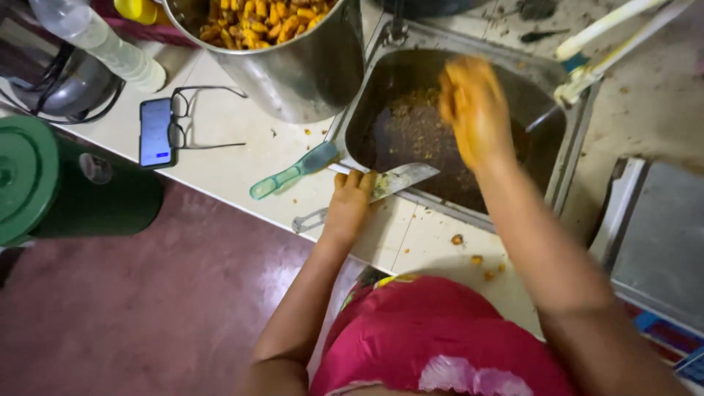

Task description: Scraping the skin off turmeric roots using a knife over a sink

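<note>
My left hand [349, 199] rests on the white counter edge [242, 172] and grips a knife [405, 178], whose stained blade points right across the rim of a steel sink [565, 158]. My right hand [474, 106] is blurred in mid-air over the sink, its fingers stained yellow-orange. Whether it holds anything cannot be told. Brownish peel scraps [414, 130] lie in the sink bottom. A green-handled tool [292, 174] lies on the counter just left of my left hand.
A large steel pot [312, 77] of yellow-orange pieces stands behind the counter. A phone [155, 133], glasses [199, 117] and a plastic bottle [110, 45] lie at left. A green bin [29, 176] stands on the floor. White handles [612, 33] lean at upper right.
</note>
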